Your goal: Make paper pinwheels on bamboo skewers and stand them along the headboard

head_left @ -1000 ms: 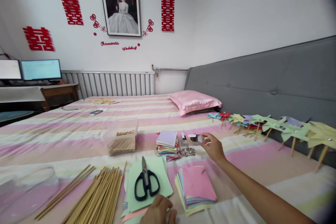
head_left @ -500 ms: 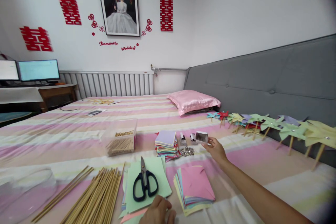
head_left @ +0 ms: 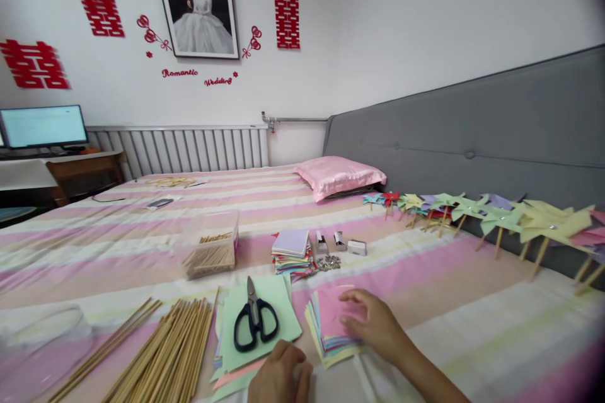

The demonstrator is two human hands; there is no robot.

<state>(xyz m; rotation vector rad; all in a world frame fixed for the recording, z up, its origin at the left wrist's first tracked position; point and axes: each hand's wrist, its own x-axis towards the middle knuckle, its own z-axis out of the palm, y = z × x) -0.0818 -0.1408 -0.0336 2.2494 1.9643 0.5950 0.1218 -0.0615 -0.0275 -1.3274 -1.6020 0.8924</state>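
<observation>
The left hand point(head_left: 278, 374) remains curled, cut off below, its grip undeterminable; to its right the paper stack point(head_left: 329, 316) lies partly hidden, and the small box point(head_left: 357, 248), since released, sits beyond the open right hand point(head_left: 379, 326), now over the paper.

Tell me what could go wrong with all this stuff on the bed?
The scissors lie loose on green paper, close to the left hand; a bump might slide them off.

The small metal bits sit in a loose heap on the soft bed, so a tug on the cover could scatter them.

The pink-topped stack under the right hand is fanned out on one side, so a careless grab might spill it.
</observation>
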